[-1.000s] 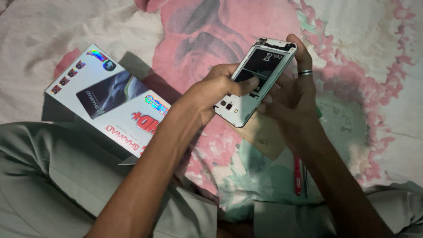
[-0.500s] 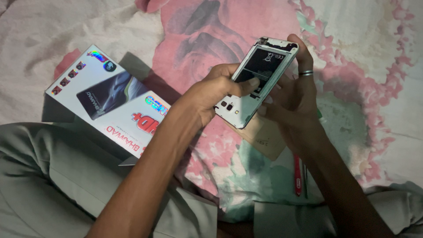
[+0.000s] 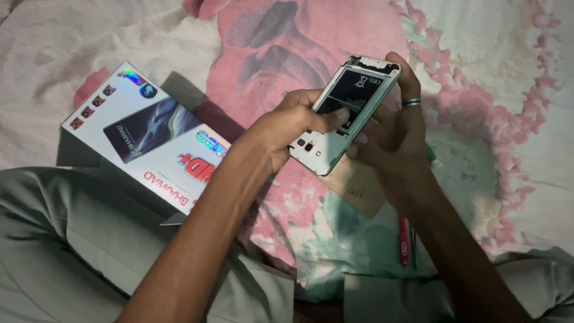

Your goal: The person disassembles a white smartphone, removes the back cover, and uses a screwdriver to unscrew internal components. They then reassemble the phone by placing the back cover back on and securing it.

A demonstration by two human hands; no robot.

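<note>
Left hand [image 3: 287, 128] and right hand [image 3: 391, 134] around open-backed phone [image 3: 347, 113], box [image 3: 143, 134] well apart.

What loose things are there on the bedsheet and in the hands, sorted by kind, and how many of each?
Phones, back cover off: 1, held in both hands
Printed boxes: 1
Brown cards or covers under the phone: 1
Red pen-like tools: 1
Finger rings: 1
Total: 5
</note>
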